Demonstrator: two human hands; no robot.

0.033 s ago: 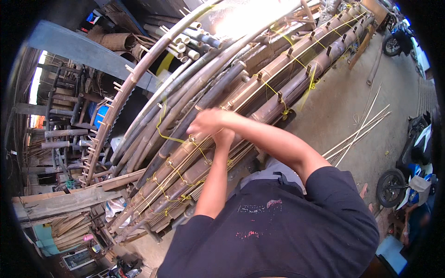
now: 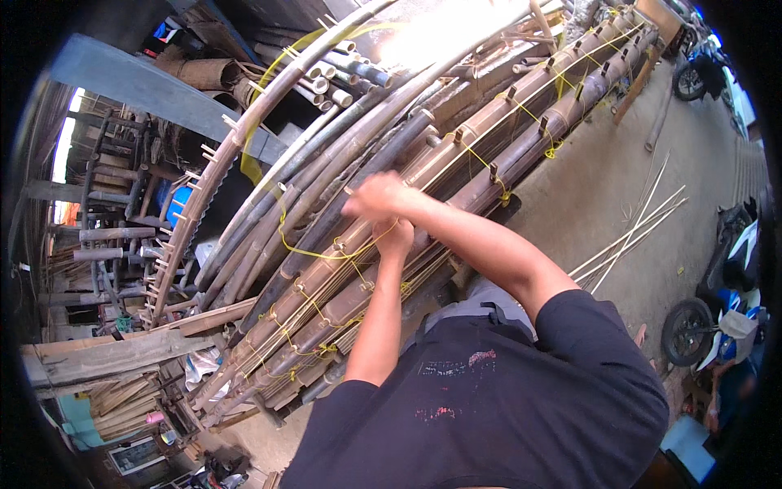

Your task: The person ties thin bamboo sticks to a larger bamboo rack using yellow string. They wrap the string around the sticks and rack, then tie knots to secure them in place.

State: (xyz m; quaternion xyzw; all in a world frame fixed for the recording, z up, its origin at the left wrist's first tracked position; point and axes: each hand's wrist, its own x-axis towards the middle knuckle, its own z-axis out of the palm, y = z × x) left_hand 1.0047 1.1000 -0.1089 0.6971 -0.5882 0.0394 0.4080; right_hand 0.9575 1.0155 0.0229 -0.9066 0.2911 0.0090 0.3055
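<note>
Yellow cord point(image 2: 314, 248) under right hand point(image 2: 379, 196) fingers, left hand point(image 2: 397, 236) beneath, on bamboo poles point(image 2: 489, 155)

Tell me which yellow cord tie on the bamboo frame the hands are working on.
The loose yellow cord loop just left of the right hand and left hand; the other ties farther along the bamboo poles sit untouched.

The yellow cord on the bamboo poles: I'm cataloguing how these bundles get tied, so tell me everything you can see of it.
The yellow cord is thin, bright and looks like plastic twine. It runs along the brown bamboo poles, looping around small pegs and knotting at intervals, with a slack curve hanging just left of the hands. The right hand and left hand meet over the poles where the cord passes; their exact grip on it is too blurred to tell. More loops cluster lower down near the pole ends.
</note>
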